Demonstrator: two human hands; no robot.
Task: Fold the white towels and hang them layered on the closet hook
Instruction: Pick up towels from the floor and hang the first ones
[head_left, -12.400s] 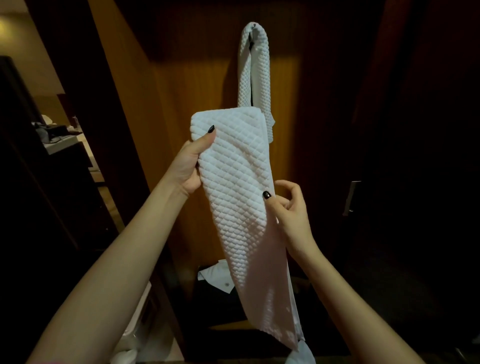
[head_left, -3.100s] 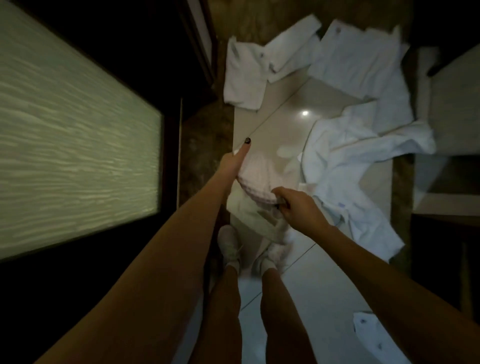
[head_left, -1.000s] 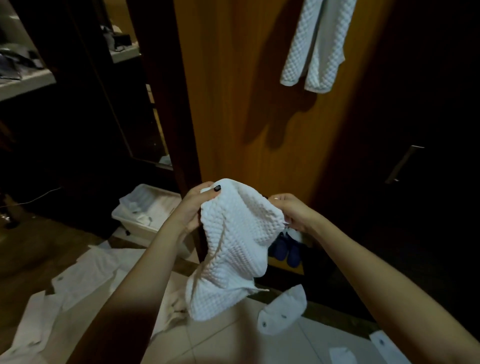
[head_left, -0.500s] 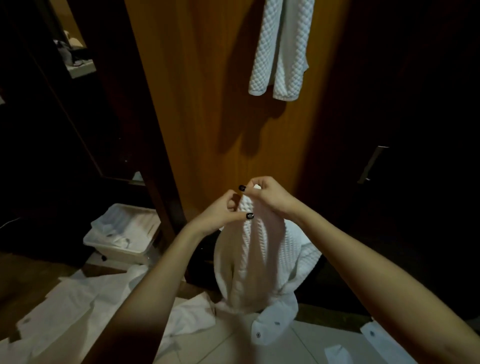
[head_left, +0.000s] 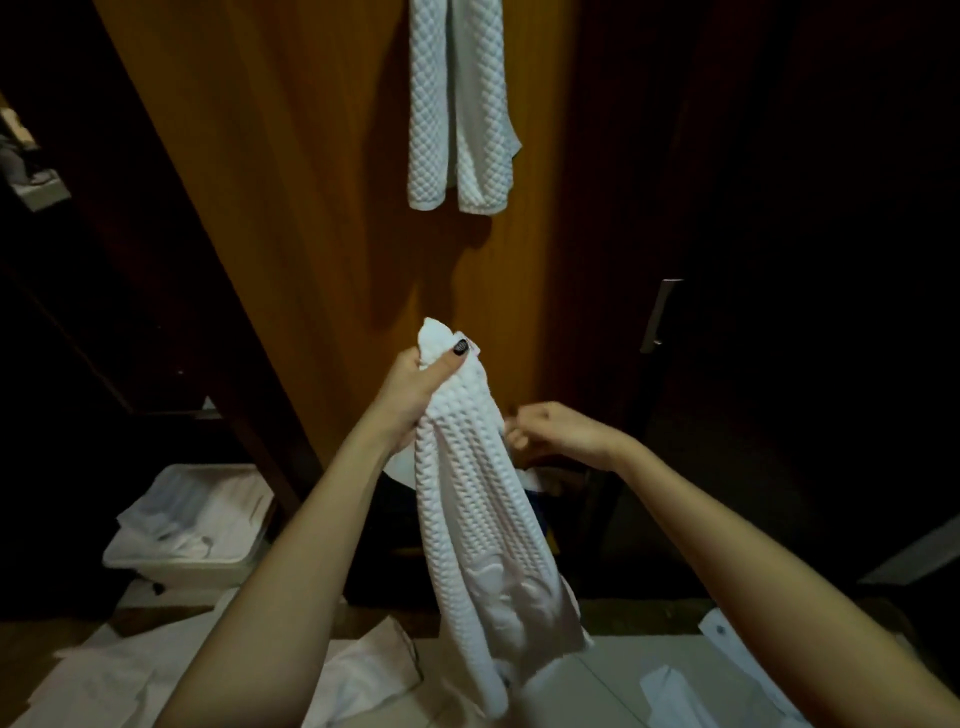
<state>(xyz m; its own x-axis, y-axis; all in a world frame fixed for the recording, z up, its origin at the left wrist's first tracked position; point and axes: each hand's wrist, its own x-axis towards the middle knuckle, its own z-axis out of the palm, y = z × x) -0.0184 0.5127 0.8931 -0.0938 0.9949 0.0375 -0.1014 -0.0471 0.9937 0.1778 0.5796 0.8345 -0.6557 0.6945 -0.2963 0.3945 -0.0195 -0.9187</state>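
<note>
Below the hung towel (head_left: 457, 104) on the closet panel (head_left: 311, 208), our left hand (head_left: 415, 395) clamps fingers and thumb round the gathered top of the white waffle towel (head_left: 478, 519). We judge this lets it drape long for folding. Our right hand (head_left: 558, 431) curls beside its edge; whether it pinches cloth we cannot tell. The hook is cut off above.

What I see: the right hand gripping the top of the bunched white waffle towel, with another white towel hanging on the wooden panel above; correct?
Wrong hand. In the head view the left hand grips the top of the bunched white waffle towel; the right hand is lower, beside its edge. Another white towel hangs on the wooden panel above.
</note>
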